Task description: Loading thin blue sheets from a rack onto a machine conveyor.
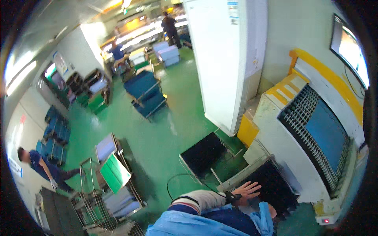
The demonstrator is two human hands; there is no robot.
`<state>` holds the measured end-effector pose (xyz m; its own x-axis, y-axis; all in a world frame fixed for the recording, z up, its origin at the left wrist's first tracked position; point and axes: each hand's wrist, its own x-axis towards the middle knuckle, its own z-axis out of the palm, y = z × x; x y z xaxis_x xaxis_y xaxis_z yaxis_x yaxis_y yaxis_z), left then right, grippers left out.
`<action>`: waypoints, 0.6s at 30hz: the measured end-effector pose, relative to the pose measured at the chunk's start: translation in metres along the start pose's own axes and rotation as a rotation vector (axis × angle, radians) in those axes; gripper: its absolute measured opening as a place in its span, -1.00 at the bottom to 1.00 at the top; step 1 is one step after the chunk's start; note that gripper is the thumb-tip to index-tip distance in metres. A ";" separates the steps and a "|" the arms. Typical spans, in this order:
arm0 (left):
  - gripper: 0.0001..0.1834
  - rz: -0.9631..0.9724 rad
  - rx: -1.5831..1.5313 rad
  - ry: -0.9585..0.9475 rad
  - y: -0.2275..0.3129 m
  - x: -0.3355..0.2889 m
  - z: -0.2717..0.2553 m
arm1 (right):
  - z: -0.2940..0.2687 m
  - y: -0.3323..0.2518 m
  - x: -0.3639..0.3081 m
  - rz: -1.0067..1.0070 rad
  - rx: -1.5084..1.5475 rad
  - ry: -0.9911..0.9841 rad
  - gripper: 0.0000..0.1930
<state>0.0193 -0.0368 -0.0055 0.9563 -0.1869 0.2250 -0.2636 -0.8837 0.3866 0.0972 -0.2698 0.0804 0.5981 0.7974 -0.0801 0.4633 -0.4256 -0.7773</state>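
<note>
My left hand is open, fingers spread and palm down, above the near edge of a black slotted rack in a metal frame. A black band circles that wrist, over a white sleeve. Whether the hand touches the rack I cannot tell. To its right, my right hand shows only in part at the end of a light blue sleeve, beside the rack's near corner; its fingers are hidden. Beyond the rack stands a white machine with a sloping bed of rollers and a blue panel on it.
Another black rack cart stands on the green floor ahead. A white pillar rises behind it. At left are metal carts with a green board, and a person in dark blue. Blue carts stand farther off. A screen hangs at right.
</note>
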 end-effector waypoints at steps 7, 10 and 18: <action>-0.18 0.048 -0.043 0.004 -0.008 -0.007 0.005 | -0.007 -0.012 0.014 0.019 -0.009 -0.197 -0.67; -0.13 0.093 -0.055 0.134 -0.009 -0.006 0.015 | -0.004 -0.014 0.017 0.037 -0.011 -0.197 -0.67; -0.11 0.081 0.012 0.198 -0.007 -0.006 0.022 | 0.012 -0.012 0.011 0.062 0.004 -0.122 -0.68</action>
<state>0.0186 -0.0385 -0.0292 0.8881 -0.1712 0.4266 -0.3364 -0.8745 0.3494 0.0904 -0.2506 0.0811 0.5415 0.8159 -0.2026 0.4251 -0.4737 -0.7713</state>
